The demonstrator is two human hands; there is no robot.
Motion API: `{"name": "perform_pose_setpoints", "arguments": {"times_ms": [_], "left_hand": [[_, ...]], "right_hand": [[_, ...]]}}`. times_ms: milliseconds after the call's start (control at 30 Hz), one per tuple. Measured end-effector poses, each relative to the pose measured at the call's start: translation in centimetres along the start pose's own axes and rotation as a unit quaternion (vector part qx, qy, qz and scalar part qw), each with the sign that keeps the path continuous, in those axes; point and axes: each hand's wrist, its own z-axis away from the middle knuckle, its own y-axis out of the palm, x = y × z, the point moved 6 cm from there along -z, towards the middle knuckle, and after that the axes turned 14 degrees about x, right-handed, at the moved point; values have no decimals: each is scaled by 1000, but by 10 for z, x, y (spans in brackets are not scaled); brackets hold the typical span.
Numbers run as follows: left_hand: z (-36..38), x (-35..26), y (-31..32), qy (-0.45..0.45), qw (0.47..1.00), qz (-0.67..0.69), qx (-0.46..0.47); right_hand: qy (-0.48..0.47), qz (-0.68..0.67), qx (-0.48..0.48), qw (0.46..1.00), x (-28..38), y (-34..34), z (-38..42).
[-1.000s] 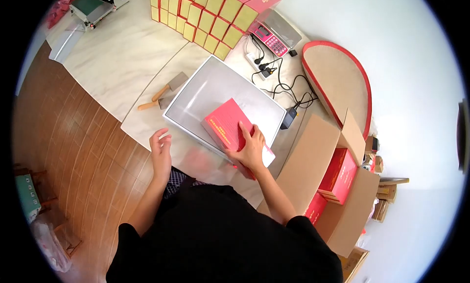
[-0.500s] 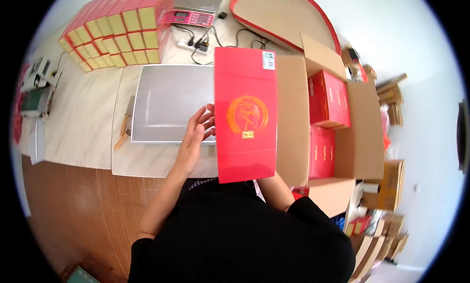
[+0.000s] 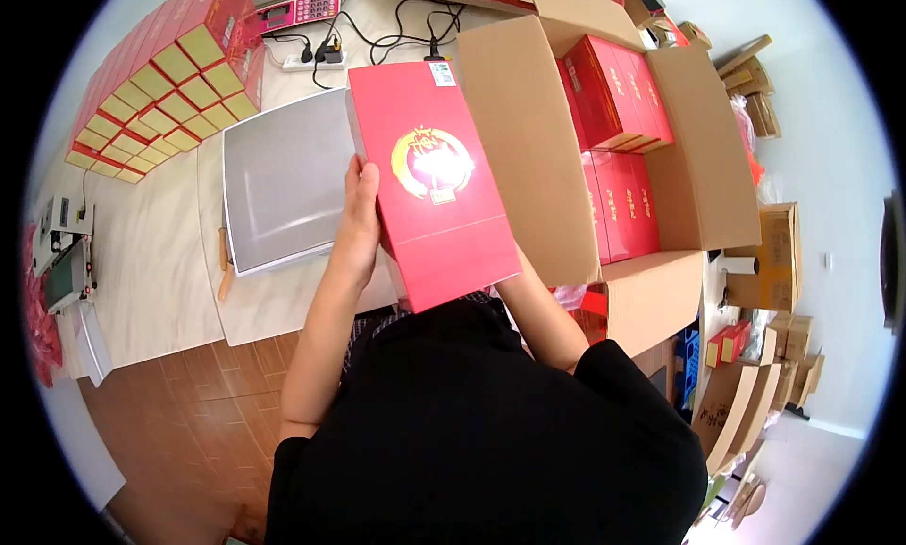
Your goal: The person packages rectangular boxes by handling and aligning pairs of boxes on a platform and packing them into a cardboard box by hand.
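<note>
A red gift box with a gold ring emblem and a small white label is held up in front of my body, tilted. My left hand grips its left side, thumb along the edge and fingers partly behind it. My right hand is at the lower right edge, supporting the box from behind; its fingers are hidden. To the right stands an open cardboard carton with several similar red boxes inside. Behind the held box, a grey flat panel rests on the table.
Stacked red boxes with yellow ends stand at the back left. Near them are a pink scale, a power strip and black cables. Wooden-handled tools lie beside the panel. More cartons stand at the right.
My left hand has closed on the box's left side; before, its fingers were apart at the edge. The box has tilted, and the view has turned, shifting the table and carton.
</note>
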Motion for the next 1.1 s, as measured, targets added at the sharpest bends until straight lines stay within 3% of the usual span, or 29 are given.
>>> {"name": "perform_pose_setpoints", "arguments": {"times_ms": [267, 433, 567, 633, 767, 867, 1000, 1067, 1100], "left_hand": [[-3, 3, -9, -25, 999, -2, -31], [-9, 11, -20, 17, 996, 46, -72], [-10, 6, -20, 71, 994, 5, -87], [-12, -1, -16, 81, 993, -38, -80], [-23, -17, 8, 186, 981, -55, 13], [-32, -23, 19, 166, 978, -104, 65], [-42, -26, 10, 174, 977, -118, 37], [-44, -24, 1, 157, 980, -120, 36], [-44, -20, -7, 138, 983, -123, 14]], "right_hand": [[4, 27, -32, 999, 6, -8, 6], [-23, -11, -56, 998, 12, -34, 0], [8, 21, -91, 996, 33, 1, 18], [4, 266, -68, 962, 48, 17, 24], [-43, 286, -72, 955, 69, 27, 35], [-132, 359, -67, 921, 104, 37, 45], [-257, 532, -157, 791, 177, 62, 78], [-312, 606, -231, 694, 218, 60, 98], [-324, 661, -280, 617, 239, 57, 109]]}}
